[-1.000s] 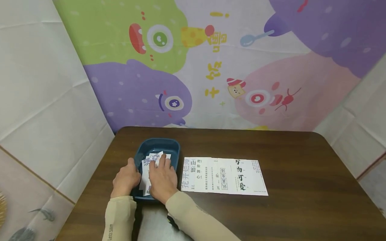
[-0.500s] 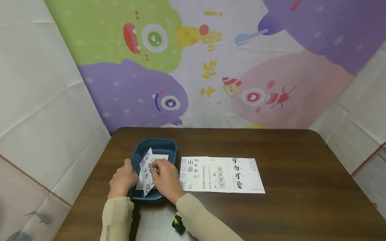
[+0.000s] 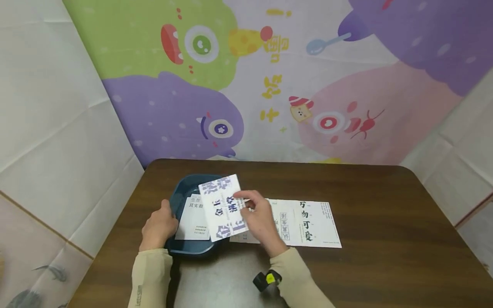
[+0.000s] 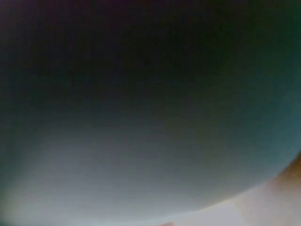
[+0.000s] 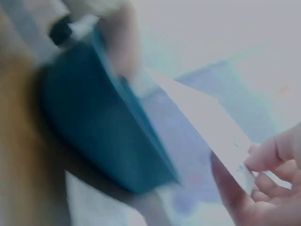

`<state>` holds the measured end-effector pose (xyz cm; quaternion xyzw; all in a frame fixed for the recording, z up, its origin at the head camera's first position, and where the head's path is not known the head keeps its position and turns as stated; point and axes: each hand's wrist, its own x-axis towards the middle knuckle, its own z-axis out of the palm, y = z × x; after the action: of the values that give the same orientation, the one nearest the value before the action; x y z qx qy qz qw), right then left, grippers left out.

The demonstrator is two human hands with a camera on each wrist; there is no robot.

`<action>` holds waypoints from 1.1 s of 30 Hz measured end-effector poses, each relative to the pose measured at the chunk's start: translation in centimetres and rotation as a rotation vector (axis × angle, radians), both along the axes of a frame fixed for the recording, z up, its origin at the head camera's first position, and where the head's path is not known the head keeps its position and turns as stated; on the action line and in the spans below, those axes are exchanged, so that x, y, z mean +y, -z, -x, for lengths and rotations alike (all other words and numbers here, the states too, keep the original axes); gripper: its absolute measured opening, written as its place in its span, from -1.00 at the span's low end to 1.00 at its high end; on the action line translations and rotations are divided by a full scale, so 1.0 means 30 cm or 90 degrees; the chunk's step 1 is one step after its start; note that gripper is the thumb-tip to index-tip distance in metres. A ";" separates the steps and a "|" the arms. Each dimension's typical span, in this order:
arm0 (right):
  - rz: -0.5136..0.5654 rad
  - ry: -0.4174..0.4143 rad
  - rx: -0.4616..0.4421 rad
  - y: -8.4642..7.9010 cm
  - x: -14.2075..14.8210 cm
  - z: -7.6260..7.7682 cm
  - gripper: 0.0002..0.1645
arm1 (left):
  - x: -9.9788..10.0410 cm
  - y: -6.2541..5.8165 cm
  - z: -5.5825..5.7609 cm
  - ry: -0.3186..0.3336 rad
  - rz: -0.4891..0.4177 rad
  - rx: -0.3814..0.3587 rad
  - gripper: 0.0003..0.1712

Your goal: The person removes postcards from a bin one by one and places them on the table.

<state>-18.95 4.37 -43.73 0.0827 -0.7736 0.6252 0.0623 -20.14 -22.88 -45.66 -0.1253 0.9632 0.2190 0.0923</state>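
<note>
My right hand [image 3: 262,218] pinches a white card [image 3: 221,209] printed with purple characters by its right edge. The card is tilted and overlaps the right side of a dark blue tray [image 3: 185,249] in the head view. Other white cards [image 3: 192,224] lie inside the tray. At the tray's left rim, my left hand [image 3: 159,224] grips the side. The right wrist view shows the blurred tray [image 5: 99,117] and the held card [image 5: 202,113] between thumb and fingers. The left wrist view is dark and blurred.
Right of the tray, a row of white cards [image 3: 319,226] with black characters lies edge to edge on the brown wooden table [image 3: 385,214]. My right arm and the held card cover its left part. A cartoon-printed cloth [image 3: 254,137] hangs behind the table.
My right hand has lifted the purple-printed card from the tray and carried it rightward, with its printed face now toward the camera. My left hand has stayed at the tray's rim.
</note>
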 end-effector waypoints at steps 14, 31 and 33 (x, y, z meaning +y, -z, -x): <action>-0.100 0.166 -0.202 0.055 0.806 0.021 -0.63 | 0.008 0.000 0.001 -0.008 -0.001 -0.020 -0.42; -0.252 0.071 -0.260 0.162 0.904 0.009 -0.74 | 0.007 -0.005 0.004 -0.009 -0.006 -0.021 -0.46; -0.271 0.076 -0.259 0.168 0.901 0.009 -0.76 | 0.007 -0.006 0.005 -0.008 -0.005 -0.021 -0.47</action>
<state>-19.23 31.41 -48.77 -0.0789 -0.8873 0.4479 -0.0762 -20.27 -22.68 -45.49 -0.1350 0.9599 0.2210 0.1075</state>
